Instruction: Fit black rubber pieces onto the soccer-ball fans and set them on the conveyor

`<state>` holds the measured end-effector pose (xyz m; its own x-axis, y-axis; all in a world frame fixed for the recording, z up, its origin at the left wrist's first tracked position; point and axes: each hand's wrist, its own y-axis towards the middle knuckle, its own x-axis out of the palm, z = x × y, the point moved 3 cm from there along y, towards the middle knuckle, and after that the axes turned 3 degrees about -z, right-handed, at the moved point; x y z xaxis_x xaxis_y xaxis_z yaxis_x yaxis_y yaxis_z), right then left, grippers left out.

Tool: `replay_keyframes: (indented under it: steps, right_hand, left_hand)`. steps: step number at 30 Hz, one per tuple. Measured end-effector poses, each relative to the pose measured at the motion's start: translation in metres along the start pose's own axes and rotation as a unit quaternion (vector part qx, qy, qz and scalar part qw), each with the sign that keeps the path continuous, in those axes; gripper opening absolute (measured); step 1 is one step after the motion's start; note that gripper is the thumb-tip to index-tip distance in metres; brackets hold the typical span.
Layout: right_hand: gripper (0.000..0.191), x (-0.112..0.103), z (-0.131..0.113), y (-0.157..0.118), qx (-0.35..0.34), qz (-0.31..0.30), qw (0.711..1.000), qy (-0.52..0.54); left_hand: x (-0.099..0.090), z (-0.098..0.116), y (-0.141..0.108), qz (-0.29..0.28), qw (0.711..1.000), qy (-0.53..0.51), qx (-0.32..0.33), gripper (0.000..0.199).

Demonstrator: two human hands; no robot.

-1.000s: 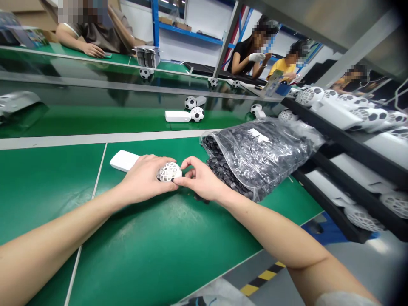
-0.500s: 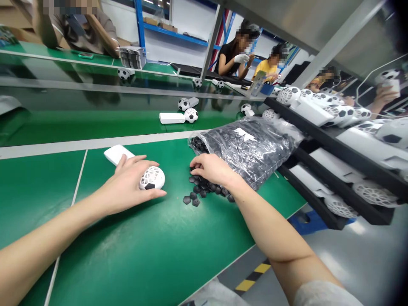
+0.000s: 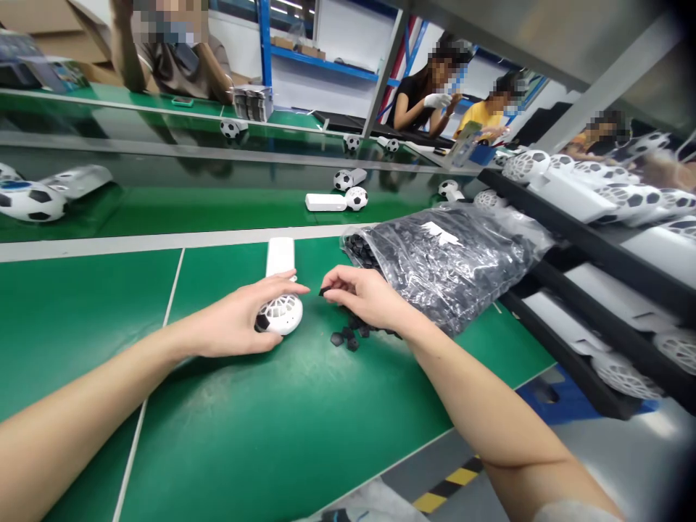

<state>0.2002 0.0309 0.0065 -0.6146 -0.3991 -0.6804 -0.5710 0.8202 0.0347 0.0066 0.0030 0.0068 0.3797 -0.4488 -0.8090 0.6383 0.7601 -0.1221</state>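
Note:
My left hand (image 3: 247,315) is wrapped around the round, ball-shaped head of a white handheld fan (image 3: 283,313), thumb and fingers on either side of its open grille. One black panel shows on the grille, and the white handle points away from me. Between the thumb and forefinger of my right hand (image 3: 359,293) is a small black pentagon piece (image 3: 325,291), held just right of the fan. Below that hand lies a loose pile of black pentagon pieces (image 3: 351,337), partly hidden by it. Behind it rests a clear plastic bag (image 3: 440,254) full of similar pieces.
Black trays (image 3: 587,304) stacked with white fans stand on the right. Beyond the white strip (image 3: 109,248), several fans with black panels, such as one fan (image 3: 356,199), lie on a green belt. Other people sit across the line. The bench edge runs along the lower right.
My right hand has come up from the pile with a black pentagon piece. The fan under my left hand has turned, its handle now pointing straight away. More fans show at far left.

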Motion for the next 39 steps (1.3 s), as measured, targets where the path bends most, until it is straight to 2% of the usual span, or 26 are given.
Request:
replay_keyframes:
  steps: [2, 4, 8, 11, 14, 19, 23, 27, 31, 33, 36, 39]
  right_hand:
    - [0.008, 0.006, -0.007, -0.002, -0.018, -0.014, 0.998, 0.064]
    - [0.008, 0.010, -0.014, -0.004, -0.040, -0.019, 0.996, 0.076]
    - [0.010, 0.014, -0.024, -0.007, -0.084, -0.003, 0.995, 0.047]
    - [0.007, 0.013, -0.029, -0.008, -0.149, 0.023, 0.988, 0.009]
    - [0.009, 0.014, -0.032, -0.009, -0.186, 0.016, 0.982, -0.034]
    - [0.021, 0.014, -0.033, -0.012, -0.154, -0.035, 0.983, -0.089]
    - [0.014, 0.007, -0.029, -0.012, -0.122, 0.000, 0.989, -0.077]
    - [0.007, 0.008, -0.026, -0.011, -0.070, -0.005, 0.997, -0.007]
    - [0.005, 0.005, -0.029, -0.011, -0.120, 0.056, 0.991, -0.028]
    - [0.001, 0.003, -0.030, -0.011, -0.124, 0.088, 0.988, -0.031]
    - [0.013, 0.003, -0.027, -0.010, -0.103, 0.076, 0.992, 0.004]
    - [0.013, 0.006, -0.023, -0.010, -0.072, 0.043, 0.996, 0.043]
  left_hand:
    - [-0.001, -0.002, -0.001, -0.009, 1.000, -0.013, 0.018, 0.064]
    - [0.000, -0.004, -0.001, -0.005, 1.000, -0.019, 0.022, 0.066]
    - [0.005, -0.002, 0.001, 0.016, 0.999, -0.025, 0.020, 0.064]
    - [0.008, 0.000, 0.002, 0.032, 0.999, -0.024, 0.014, 0.063]
    - [0.009, 0.001, 0.002, 0.039, 0.999, -0.021, 0.018, 0.063]
    - [0.008, 0.001, 0.002, 0.036, 0.999, -0.016, 0.036, 0.060]
    - [0.008, 0.001, 0.002, 0.027, 0.999, -0.015, 0.023, 0.061]
    - [0.008, 0.001, 0.002, 0.027, 0.999, -0.013, 0.016, 0.062]
    - [0.008, 0.001, 0.001, 0.034, 0.999, -0.009, 0.025, 0.061]
    - [0.008, 0.001, 0.000, 0.036, 0.999, -0.007, 0.027, 0.061]
    - [0.008, 0.001, 0.001, 0.039, 0.999, -0.010, 0.032, 0.061]
    - [0.008, 0.001, 0.002, 0.038, 0.999, -0.016, 0.033, 0.060]
